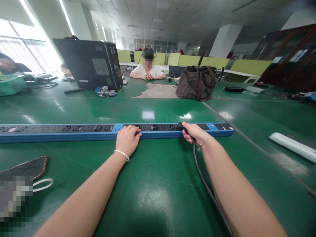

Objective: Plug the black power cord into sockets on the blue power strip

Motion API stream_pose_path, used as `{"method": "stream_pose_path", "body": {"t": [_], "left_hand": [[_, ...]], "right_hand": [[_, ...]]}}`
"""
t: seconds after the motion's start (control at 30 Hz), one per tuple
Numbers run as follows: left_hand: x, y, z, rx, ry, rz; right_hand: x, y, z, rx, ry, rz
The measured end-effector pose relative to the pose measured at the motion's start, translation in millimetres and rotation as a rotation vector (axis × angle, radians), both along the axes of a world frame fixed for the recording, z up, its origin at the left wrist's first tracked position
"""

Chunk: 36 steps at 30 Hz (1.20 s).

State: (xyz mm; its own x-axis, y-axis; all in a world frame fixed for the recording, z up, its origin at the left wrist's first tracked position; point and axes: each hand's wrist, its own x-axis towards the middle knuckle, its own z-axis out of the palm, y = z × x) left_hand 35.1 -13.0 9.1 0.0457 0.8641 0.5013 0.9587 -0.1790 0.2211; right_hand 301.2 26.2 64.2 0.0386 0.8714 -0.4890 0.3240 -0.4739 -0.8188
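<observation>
Right hand (194,132) is holding a black plug (181,126), fingers closing narrow around its body. Plug is sitting at the socket face of the blue power strip (81,136); can't tell how far in it's going. Black cable (201,172) is dropping from under the right hand and running toward the wearer, alongside the right forearm.

Left hand (127,138) is lying over the strip, well to the left of the right hand, fingers draping across the top and thumb resting by the front edge. Can't tell if it's gripping or just resting. Blue socket section (118,127) is showing just beside its fingers.

Strip is lying flat across the green bench (153,171), passing under both hands, running out of view far left of the left hand and ending a bit right of the right hand.

Phone (27,167) is lying left of the left hand, nearer the wearer. White bar (292,146) is lying well right of the right hand. Beyond the hands: brown bag (194,82) is standing past the right one, black computer tower (90,64) and gloves (106,91) are sitting past the left, co-worker (148,69) is sitting opposite.
</observation>
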Motion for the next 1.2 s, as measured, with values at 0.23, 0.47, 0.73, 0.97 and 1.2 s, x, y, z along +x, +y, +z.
{"method": "stream_pose_path", "body": {"t": [0.23, 0.47, 0.73, 0.97, 1.2], "left_hand": [[0.0, -1.7, -0.1, -0.003, 0.015, -0.02], [0.5, -2.2, -0.3, 0.011, 0.013, -0.018], [0.4, -1.9, 0.1, 0.004, 0.019, -0.017], [-0.6, -0.3, 0.7, -0.011, 0.028, -0.012], [-0.1, -0.4, 2.0, -0.019, 0.031, -0.002]], "right_hand": [[-4.2, -6.6, 3.0, -0.003, 0.039, -0.022], [-0.3, -2.6, 6.0, -0.056, 0.028, 0.024], [-2.0, -3.8, 1.0, -0.012, 0.014, -0.013], [1.6, -0.6, -11.0, 0.087, 0.093, -0.043], [-0.6, 3.3, -16.7, 0.111, 0.101, -0.103]]}}
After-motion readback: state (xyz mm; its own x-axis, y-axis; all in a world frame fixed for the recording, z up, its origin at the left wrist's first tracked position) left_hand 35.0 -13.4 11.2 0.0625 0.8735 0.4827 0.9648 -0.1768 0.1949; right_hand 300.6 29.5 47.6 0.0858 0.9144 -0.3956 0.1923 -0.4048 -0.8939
